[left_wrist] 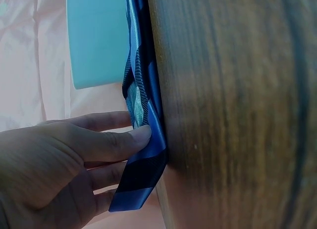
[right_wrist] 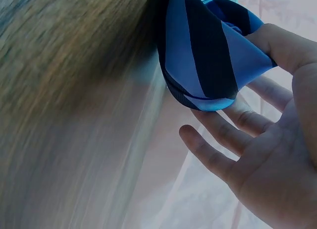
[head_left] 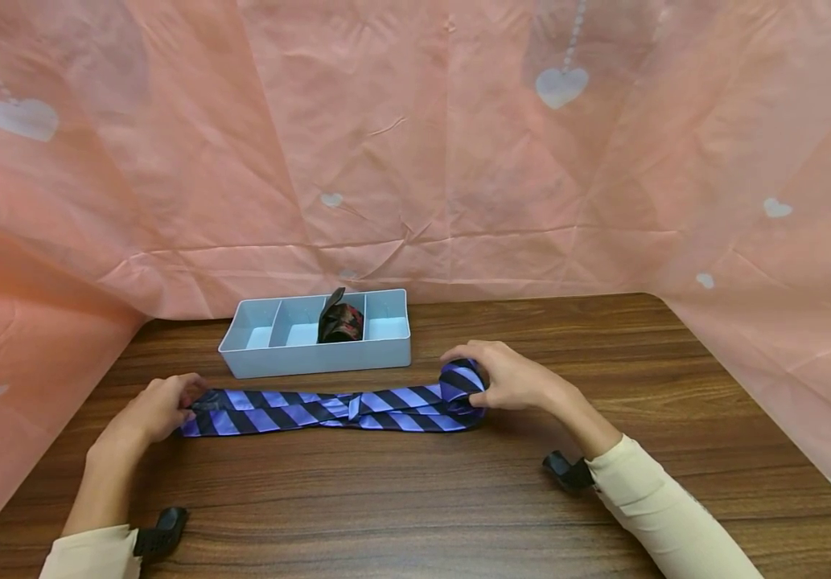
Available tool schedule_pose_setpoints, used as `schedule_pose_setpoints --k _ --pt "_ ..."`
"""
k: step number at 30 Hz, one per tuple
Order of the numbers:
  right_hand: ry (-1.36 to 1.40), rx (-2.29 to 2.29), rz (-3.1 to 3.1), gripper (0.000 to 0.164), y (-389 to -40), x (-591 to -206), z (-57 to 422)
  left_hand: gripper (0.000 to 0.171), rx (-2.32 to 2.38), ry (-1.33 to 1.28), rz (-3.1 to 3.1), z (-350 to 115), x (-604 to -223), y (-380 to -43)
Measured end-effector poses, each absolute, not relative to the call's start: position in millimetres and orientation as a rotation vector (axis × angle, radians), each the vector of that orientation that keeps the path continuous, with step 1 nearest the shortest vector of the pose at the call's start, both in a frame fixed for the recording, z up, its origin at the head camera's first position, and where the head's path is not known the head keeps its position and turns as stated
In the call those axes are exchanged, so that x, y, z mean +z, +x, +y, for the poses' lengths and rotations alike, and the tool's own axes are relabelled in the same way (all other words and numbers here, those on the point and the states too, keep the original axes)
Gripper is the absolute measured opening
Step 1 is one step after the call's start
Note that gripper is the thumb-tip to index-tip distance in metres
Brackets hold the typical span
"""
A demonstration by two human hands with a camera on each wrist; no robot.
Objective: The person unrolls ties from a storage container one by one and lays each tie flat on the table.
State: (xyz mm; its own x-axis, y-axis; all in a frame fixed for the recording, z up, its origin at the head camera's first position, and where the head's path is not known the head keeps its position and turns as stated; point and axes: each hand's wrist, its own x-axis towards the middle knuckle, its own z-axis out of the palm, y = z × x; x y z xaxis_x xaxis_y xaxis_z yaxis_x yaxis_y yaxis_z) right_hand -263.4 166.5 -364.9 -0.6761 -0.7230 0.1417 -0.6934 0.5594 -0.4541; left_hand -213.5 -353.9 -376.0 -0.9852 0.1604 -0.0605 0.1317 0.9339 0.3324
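Rolling looks only partly done: right hand (head_left: 512, 376) pinches the coiled end of a purple-and-black striped satin necktie (head_left: 393, 400) on the brown wooden counter (head_left: 386, 498); left hand (head_left: 157, 408) pinches its tail, the middle unrolled.

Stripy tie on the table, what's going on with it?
A person is holding the striped tie near both ends on the wooden table. The right hand grips the rolled-up end, and the left hand pinches the other end, with the rest stretched out between them. Behind it, a dark patterned roll sits in the middle compartment of a light blue tray.
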Motion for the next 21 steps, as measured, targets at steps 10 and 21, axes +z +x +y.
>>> schedule_pose_setpoints --k 10,21 --pt "-1.27 -0.813 2.711 0.061 -264.6 -366.5 177.7 0.037 0.503 0.214 2.994 -353.0 -375.6 -212.5" --pt "-1.242 -0.881 2.694 0.071 -263.8 -365.1 187.1 0.038 0.5 0.212 2.995 -353.6 -375.3 -213.7"
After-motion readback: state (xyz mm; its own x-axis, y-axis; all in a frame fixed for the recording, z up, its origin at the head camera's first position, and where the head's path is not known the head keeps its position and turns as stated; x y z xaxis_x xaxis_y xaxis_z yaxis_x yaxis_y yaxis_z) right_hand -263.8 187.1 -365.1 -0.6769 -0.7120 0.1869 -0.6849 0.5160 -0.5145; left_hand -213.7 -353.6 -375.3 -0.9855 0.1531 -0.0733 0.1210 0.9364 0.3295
